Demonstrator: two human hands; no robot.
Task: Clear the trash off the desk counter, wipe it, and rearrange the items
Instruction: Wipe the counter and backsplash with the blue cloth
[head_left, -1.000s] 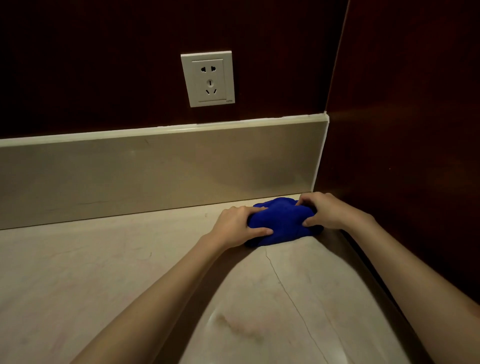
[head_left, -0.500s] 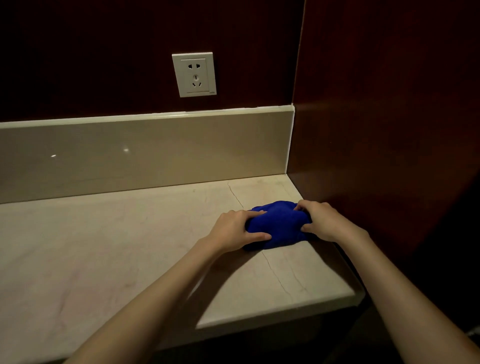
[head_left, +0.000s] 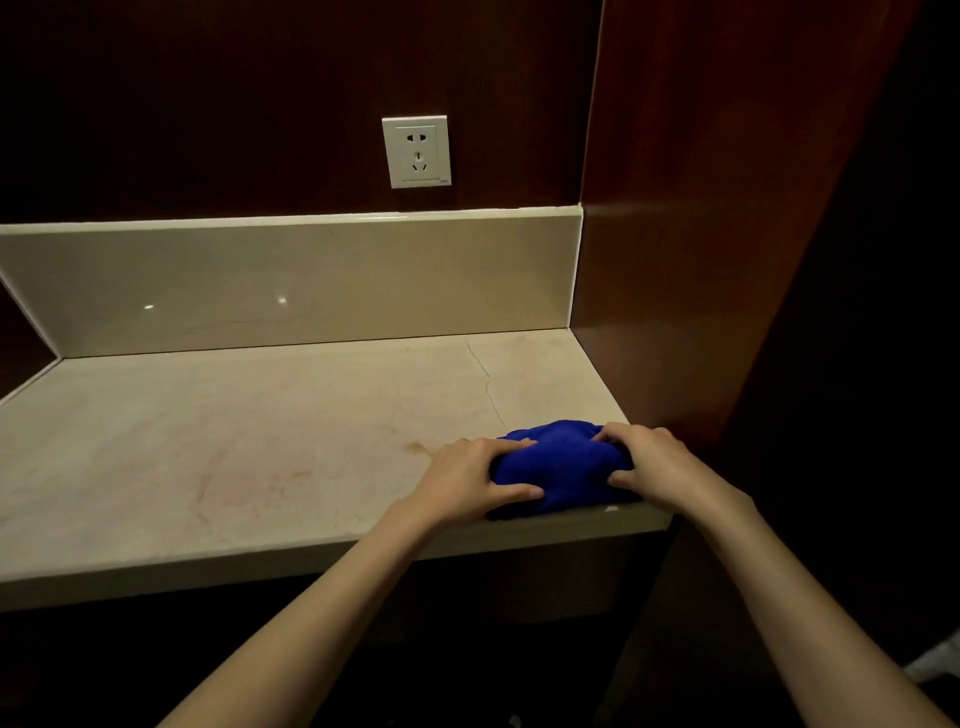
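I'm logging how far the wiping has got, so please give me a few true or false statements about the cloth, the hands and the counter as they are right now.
1. Both the left hand and the right hand grip the blue cloth. True.
2. The cloth lies in the back corner against the backsplash. False: it sits at the front edge of the counter, near the right wall panel.
3. A plug is inserted in the wall socket. False: the socket holds nothing.
4. A thin crack runs across the counter's right part, behind the cloth. True.
5. A brownish stain shows on the counter left of the left hand. True.
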